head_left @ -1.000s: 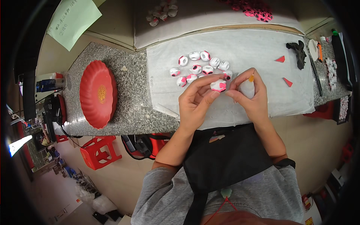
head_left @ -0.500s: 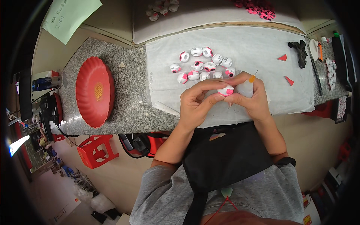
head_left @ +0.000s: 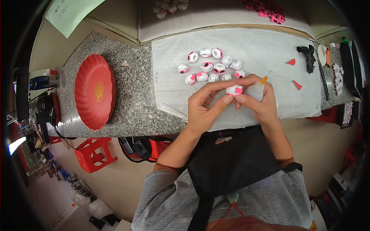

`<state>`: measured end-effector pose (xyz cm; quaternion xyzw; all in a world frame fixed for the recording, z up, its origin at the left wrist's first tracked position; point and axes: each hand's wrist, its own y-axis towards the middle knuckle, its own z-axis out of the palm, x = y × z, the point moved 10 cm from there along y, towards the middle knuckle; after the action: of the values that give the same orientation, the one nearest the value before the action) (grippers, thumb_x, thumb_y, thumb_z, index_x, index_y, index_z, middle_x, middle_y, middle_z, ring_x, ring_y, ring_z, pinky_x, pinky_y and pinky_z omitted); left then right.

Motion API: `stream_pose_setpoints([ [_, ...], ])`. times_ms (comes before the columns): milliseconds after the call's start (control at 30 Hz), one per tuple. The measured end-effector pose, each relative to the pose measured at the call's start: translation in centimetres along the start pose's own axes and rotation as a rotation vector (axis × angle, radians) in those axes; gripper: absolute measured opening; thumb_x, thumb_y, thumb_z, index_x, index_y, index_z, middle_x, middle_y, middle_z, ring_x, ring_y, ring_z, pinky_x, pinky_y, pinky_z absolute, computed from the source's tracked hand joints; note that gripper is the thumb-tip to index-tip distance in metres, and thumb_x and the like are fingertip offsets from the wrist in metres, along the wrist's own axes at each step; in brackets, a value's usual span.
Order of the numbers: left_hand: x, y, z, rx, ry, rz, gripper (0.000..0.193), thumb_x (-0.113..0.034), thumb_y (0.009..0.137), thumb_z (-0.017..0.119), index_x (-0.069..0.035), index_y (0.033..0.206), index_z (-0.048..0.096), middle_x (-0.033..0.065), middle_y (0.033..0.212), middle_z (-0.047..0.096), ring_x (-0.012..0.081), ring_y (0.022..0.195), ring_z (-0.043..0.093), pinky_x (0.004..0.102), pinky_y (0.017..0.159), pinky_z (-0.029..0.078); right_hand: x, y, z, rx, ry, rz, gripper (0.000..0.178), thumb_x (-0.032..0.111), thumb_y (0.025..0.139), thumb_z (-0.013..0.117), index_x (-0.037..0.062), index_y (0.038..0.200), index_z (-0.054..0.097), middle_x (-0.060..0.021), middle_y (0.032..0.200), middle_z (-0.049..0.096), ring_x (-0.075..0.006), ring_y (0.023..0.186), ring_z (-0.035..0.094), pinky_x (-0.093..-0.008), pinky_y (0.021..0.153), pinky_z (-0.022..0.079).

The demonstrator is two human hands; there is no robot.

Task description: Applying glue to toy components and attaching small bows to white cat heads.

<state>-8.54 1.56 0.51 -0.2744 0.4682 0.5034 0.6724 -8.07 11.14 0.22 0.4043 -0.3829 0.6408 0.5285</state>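
Between the fingertips of my left hand (head_left: 202, 107) and my right hand (head_left: 265, 109) is a small rounded white piece with pink parts (head_left: 233, 91). Both hands are closed around it, thumbs at its near side and forefingers at its far side. Tucked in my right hand is also a translucent squeeze bottle (head_left: 255, 92) with an orange needle tip (head_left: 264, 80) pointing up and away. Just beyond my hands, several similar white pieces with pink and black parts (head_left: 207, 67) lie grouped on a white sheet (head_left: 277, 50).
A red fluted dish (head_left: 86, 92) stands on the speckled counter at left. Two red scraps (head_left: 297, 84) and a crumpled black item (head_left: 308, 57) lie at right. The shelf behind holds white pieces (head_left: 163, 9) and pink pieces (head_left: 269, 13). A red stool (head_left: 94, 156) stands below.
My thumbs have shifted down a little, and the white piece has turned slightly, showing more of its pink part. The whole view has moved slightly. The bottle stays in my right hand.
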Motion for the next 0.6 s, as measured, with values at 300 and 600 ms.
stream_pose_setpoints([
  [300, 0.50, 0.10, -0.19, -0.045, -0.065, -0.054, 0.025, 0.004, 0.072, 0.052, 0.005, 0.096, 0.049, 0.0117, 0.097, 0.052, 0.0164, 0.092, 0.048, 0.0278, 0.082, 0.037, -0.29, 0.10, -0.08, -0.019, -0.022, 0.011, 0.024, 0.001, 0.068, 0.054, -0.0037, 0.091, 0.049, -0.0083, 0.078, 0.052, -0.0119, 0.059, 0.052, -0.0225, 0.049, 0.043],
  [600, 0.54, -0.19, -0.11, -0.036, -0.067, -0.070, 0.024, 0.003, 0.071, 0.054, 0.003, 0.095, 0.050, 0.0106, 0.096, 0.052, 0.0155, 0.091, 0.049, 0.0282, 0.081, 0.037, -0.54, -0.49, 0.13, -0.038, -0.015, -0.013, 0.021, -0.001, 0.068, 0.054, -0.0035, 0.088, 0.048, -0.0089, 0.074, 0.052, -0.0129, 0.057, 0.052, -0.0234, 0.049, 0.043],
])
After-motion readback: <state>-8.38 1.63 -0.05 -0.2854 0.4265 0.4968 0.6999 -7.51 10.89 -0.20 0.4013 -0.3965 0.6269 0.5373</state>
